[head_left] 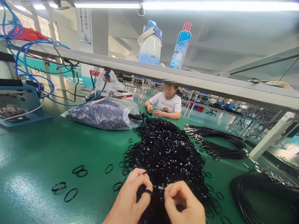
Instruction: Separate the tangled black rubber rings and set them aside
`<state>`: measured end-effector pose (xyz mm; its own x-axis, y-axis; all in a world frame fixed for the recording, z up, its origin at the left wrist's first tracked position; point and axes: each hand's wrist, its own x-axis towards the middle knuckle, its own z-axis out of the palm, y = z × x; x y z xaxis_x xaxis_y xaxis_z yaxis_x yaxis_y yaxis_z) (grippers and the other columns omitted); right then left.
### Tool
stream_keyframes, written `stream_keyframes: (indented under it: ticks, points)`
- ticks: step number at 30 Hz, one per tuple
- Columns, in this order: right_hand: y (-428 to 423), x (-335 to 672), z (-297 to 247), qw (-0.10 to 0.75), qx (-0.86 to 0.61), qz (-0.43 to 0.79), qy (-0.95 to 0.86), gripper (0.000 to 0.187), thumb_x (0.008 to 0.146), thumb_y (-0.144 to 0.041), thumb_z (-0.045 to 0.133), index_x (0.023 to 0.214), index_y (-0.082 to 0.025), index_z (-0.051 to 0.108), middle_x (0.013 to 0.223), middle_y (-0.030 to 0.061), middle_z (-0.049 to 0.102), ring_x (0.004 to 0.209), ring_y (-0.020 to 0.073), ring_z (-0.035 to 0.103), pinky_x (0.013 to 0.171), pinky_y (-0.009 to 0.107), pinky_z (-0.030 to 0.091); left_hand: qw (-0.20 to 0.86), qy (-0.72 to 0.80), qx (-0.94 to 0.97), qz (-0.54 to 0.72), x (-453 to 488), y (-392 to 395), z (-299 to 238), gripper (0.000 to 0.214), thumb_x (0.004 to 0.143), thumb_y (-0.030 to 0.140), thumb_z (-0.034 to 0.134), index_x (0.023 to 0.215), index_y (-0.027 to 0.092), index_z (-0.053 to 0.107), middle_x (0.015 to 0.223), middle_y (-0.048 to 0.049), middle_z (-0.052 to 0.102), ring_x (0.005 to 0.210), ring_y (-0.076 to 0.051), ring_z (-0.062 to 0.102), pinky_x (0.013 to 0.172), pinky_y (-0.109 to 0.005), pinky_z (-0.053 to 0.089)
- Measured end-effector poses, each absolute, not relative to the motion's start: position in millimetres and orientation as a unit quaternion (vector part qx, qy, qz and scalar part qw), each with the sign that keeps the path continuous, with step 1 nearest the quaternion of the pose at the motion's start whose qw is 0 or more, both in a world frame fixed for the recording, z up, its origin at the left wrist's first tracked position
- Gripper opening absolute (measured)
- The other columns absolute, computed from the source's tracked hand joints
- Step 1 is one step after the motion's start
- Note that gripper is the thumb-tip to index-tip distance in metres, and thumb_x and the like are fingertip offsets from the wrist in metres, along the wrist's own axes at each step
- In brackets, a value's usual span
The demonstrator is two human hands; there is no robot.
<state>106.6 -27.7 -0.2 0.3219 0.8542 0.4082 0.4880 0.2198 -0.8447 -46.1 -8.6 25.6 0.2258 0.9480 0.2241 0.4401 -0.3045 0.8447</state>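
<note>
A large heap of small black rings (163,149) spreads over the green table in front of me. At its near edge, my left hand (133,196) is closed, with a black ring (147,191) pinched between thumb and forefinger. Another dark bit shows at one of its fingertips. Close by on the right, my right hand (183,202) is also closed, thumb against fingertips, above the near rings. What its fingers hold, if anything, cannot be made out. Several loose rings (70,195) lie on the table to the left of my hands.
A clear plastic bag (105,113) of dark pieces lies beyond the heap. Coiled black cables (221,144) with metal ends rest at right, more cables (259,196) nearer. Across the table sits a person (167,104). A shelf rail (163,73) crosses above; a blue machine (25,105) stands left.
</note>
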Motion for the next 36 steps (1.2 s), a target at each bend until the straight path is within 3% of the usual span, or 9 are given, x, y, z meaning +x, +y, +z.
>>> stream_keyframes:
  ticks: [7, 10, 13, 18, 20, 23, 28, 33, 36]
  points:
    - [-16.9, 160.6, 2.5, 0.388, -0.702, 0.08, -0.591, 0.007, 0.078, -0.032, 0.053, 0.077, -0.026, 0.057, 0.072, -0.0046, 0.068, 0.058, 0.0129, 0.063, 0.056, 0.021, 0.049, 0.29, 0.514, 0.709, 0.387, -60.8, 4.8, 27.2, 0.014, 0.079, 0.013, 0.04, 0.073, 0.024, 0.046, 0.084, 0.0027, 0.054, 0.08, -0.016, 0.05, 0.072, -0.026, 0.039]
    - [-16.2, 169.1, -5.1, 0.342, -0.676, 0.004, -0.652, 0.016, 0.085, -0.03, 0.047, 0.092, -0.029, 0.062, 0.096, -0.0018, 0.07, 0.076, 0.0177, 0.067, 0.066, 0.028, 0.052, 0.287, 0.527, 0.716, 0.357, -62.2, 5.1, 25.4, 0.016, 0.082, 0.016, 0.04, 0.077, 0.025, 0.053, 0.082, 0.0026, 0.057, 0.08, -0.017, 0.052, 0.072, -0.028, 0.04]
    - [-20.2, 162.9, -2.1, 0.346, -0.616, -0.085, -0.703, 0.022, 0.088, -0.023, 0.041, 0.095, -0.028, 0.062, 0.113, 0.0007, 0.064, 0.096, 0.0219, 0.062, 0.077, 0.034, 0.049, 0.282, 0.528, 0.72, 0.351, -63.5, 5.1, 21.2, 0.027, 0.085, 0.017, 0.036, 0.095, 0.027, 0.059, 0.091, 0.0008, 0.06, 0.089, -0.018, 0.055, 0.081, -0.031, 0.042]
    - [-35.0, 129.6, 3.7, 0.244, -0.441, 0.127, -0.854, 0.024, 0.079, -0.008, 0.058, 0.088, -0.03, 0.061, 0.085, -0.0083, 0.067, 0.079, 0.0107, 0.062, 0.072, 0.017, 0.046, 0.301, 0.509, 0.718, 0.368, -66.6, 9.0, 15.1, 0.029, 0.087, 0.015, 0.035, 0.103, 0.028, 0.056, 0.097, 0.0009, 0.063, 0.095, -0.017, 0.057, 0.086, -0.031, 0.042]
    - [-38.8, 116.5, -9.0, 0.21, -0.395, 0.15, -0.882, 0.018, 0.077, -0.018, 0.066, 0.086, -0.033, 0.063, 0.08, -0.0097, 0.066, 0.073, 0.0102, 0.061, 0.065, 0.016, 0.045, 0.303, 0.511, 0.72, 0.36, -67.4, 10.4, 14.8, 0.025, 0.086, 0.016, 0.038, 0.099, 0.027, 0.056, 0.094, 0.0018, 0.064, 0.092, -0.016, 0.058, 0.084, -0.03, 0.042]
    - [-39.5, 105.8, -29.6, 0.193, -0.479, 0.156, -0.842, 0.01, 0.072, -0.026, 0.072, 0.076, -0.03, 0.064, 0.074, -0.0074, 0.064, 0.065, 0.0107, 0.058, 0.052, 0.018, 0.041, 0.295, 0.519, 0.721, 0.352, -68.0, 11.0, 16.3, 0.024, 0.083, 0.015, 0.043, 0.095, 0.029, 0.059, 0.091, 0.0046, 0.066, 0.091, -0.016, 0.058, 0.083, -0.03, 0.041]
    - [-34.7, 112.6, -14.6, 0.262, -0.479, 0.212, -0.811, 0.019, 0.072, -0.01, 0.064, 0.078, -0.028, 0.067, 0.08, -0.0052, 0.067, 0.076, 0.0128, 0.059, 0.066, 0.019, 0.042, 0.275, 0.528, 0.724, 0.347, -68.1, 9.7, 20.1, 0.02, 0.08, 0.018, 0.051, 0.082, 0.029, 0.067, 0.083, 0.0042, 0.065, 0.084, -0.016, 0.058, 0.078, -0.028, 0.041]
    - [-25.4, 126.5, 5.4, 0.344, -0.55, 0.41, -0.641, 0.015, 0.075, -0.024, 0.06, 0.086, -0.022, 0.071, 0.074, 0.0009, 0.065, 0.069, 0.0164, 0.06, 0.062, 0.024, 0.045, 0.325, 0.504, 0.718, 0.353, -66.2, 9.9, 25.1, 0.019, 0.08, 0.02, 0.053, 0.081, 0.028, 0.07, 0.085, 0.0032, 0.067, 0.084, -0.016, 0.058, 0.077, -0.027, 0.041]
    - [-20.4, 129.4, 1.0, 0.423, -0.517, 0.484, -0.565, 0.019, 0.07, -0.029, 0.067, 0.087, -0.019, 0.071, 0.072, 0.0011, 0.061, 0.066, 0.0156, 0.059, 0.064, 0.026, 0.048, 0.373, 0.5, 0.699, 0.349, -65.9, 9.2, 27.4, 0.023, 0.083, 0.022, 0.047, 0.094, 0.027, 0.066, 0.085, 0.003, 0.067, 0.08, -0.016, 0.059, 0.073, -0.027, 0.041]
